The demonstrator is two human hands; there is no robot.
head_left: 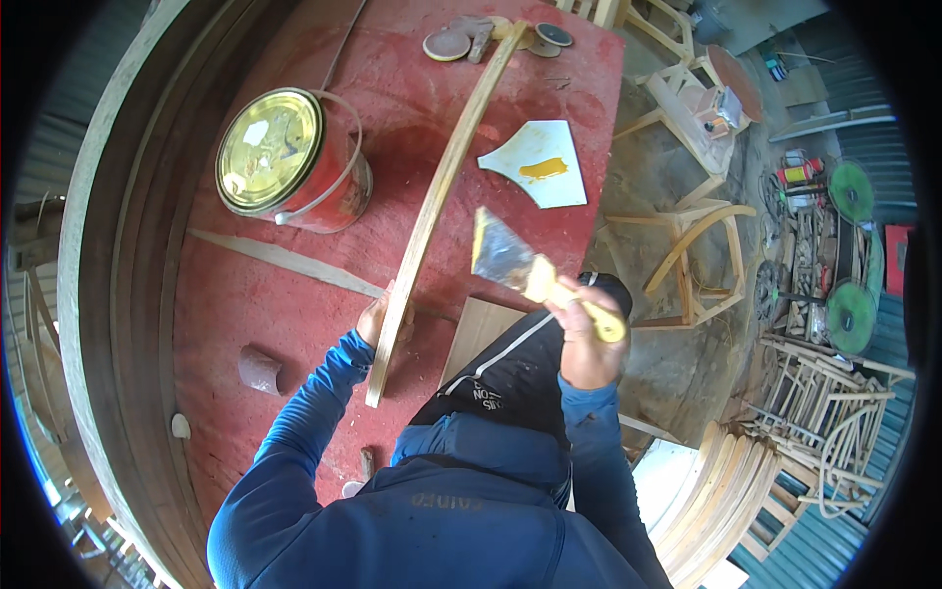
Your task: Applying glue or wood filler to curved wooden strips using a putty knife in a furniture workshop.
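My left hand (375, 319) grips a long curved wooden strip (446, 177) near its lower end; the strip lies across the red work table (294, 294) and reaches to its far edge. My right hand (586, 339) holds a putty knife (510, 257) by its yellow handle, the wide metal blade raised just right of the strip. Beyond the blade lies a white tile piece (538, 162) with a dab of yellow filler on it.
A red paint can (289, 157) with a gold lid stands left of the strip. Sanding discs (447, 44) lie at the table's far edge. Unfinished wooden chair frames (692, 260) and stacked curved parts (716, 491) fill the floor to the right.
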